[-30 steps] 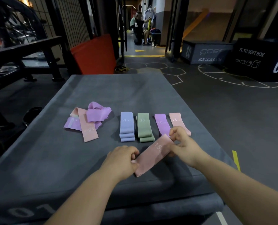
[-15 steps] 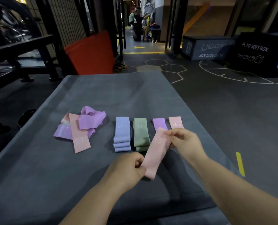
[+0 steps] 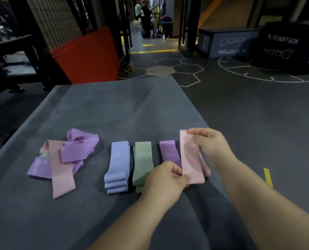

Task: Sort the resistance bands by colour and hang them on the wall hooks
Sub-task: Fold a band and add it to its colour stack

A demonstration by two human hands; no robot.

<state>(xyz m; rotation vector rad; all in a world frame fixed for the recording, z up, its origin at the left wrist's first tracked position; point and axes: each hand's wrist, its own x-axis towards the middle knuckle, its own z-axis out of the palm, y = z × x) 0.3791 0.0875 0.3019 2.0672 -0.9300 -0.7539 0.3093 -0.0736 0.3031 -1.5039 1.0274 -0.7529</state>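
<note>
Both hands pinch a flat pink fabric resistance band by its ends, lengthwise above the sorted pink pile on the tabletop

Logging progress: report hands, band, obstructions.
Left hand pinches pink band near end, right hand far end. Band held beside purple pile, right of it. Mixed heap at left unsorted; nothing in the way.

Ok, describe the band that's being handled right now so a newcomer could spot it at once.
On the grey padded platform, a sorted row runs blue stack, green stack, purple band. At its right end is the pink band, the left hand pinching its near end and the right hand its far end. It is the only band in hand; the others lie on the platform.
</note>
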